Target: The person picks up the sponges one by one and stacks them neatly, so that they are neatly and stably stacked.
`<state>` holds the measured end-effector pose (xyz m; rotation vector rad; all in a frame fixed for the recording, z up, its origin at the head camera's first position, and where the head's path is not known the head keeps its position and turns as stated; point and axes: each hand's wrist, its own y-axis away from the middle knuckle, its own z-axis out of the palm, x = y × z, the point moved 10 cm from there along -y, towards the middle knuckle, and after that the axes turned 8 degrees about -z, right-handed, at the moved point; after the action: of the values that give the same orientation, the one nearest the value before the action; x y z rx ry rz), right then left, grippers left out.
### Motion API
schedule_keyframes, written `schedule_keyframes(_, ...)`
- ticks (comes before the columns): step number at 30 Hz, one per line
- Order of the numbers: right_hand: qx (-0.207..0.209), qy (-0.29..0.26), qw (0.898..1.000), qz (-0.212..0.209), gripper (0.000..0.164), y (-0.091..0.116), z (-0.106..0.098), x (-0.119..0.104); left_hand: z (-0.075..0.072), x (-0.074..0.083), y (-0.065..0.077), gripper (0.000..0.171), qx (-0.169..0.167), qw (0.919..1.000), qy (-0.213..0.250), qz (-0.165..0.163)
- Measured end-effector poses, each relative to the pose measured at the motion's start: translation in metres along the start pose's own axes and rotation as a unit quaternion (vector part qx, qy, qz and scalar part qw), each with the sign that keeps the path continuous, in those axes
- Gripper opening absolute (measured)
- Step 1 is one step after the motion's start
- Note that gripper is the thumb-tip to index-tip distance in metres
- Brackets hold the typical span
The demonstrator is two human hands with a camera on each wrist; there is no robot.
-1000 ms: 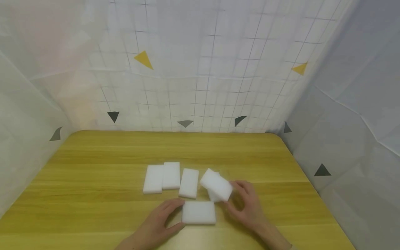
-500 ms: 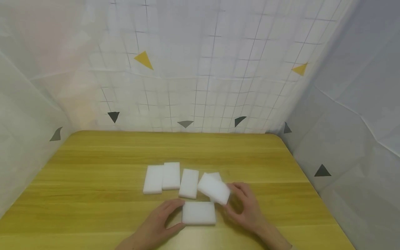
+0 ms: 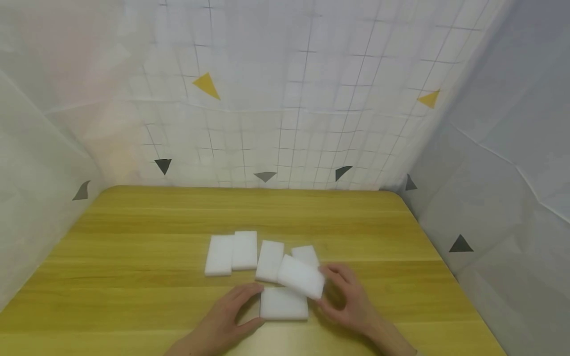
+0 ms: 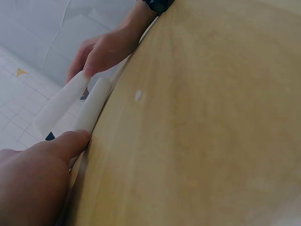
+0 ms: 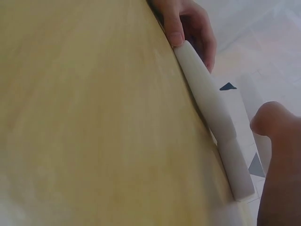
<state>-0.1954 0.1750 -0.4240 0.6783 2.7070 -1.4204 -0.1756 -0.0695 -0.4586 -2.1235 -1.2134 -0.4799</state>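
My left hand grips the left end of a white sponge block lying lengthwise on the table, thumb at its near corner and fingertips at its far one. Between thumb and fingers, my right hand pinches the right end of a second white sponge. That one slants above the table, overlapping the back edge of the first in the head view. In the left wrist view the held sponge tilts away from the lower sponge. Behind it another sponge is partly hidden.
Farther left lie three more white sponges: one in the middle, then a touching pair, the right one beside the left one. The wooden table is enclosed by pale sheets with printed triangles.
My right hand has lowered its sponge toward me and slightly left, over the back edge of the sponge at my left hand. My left hand has stayed in place.
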Motion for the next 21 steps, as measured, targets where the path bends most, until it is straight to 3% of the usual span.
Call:
schedule_keyframes(10, -0.024, -0.031, 0.999, -0.039, 0.061, 0.001, 0.009, -0.01, 0.001, -0.002, -0.001, 0.057, -0.005, 1.0, 0.004, -0.005)
schedule_keyframes(21, -0.067, -0.042, 0.997, -0.017, 0.066, 0.002, 0.016, -0.017, 0.003, -0.005, 0.0, 0.057, -0.013, 0.9998, 0.009, -0.01)
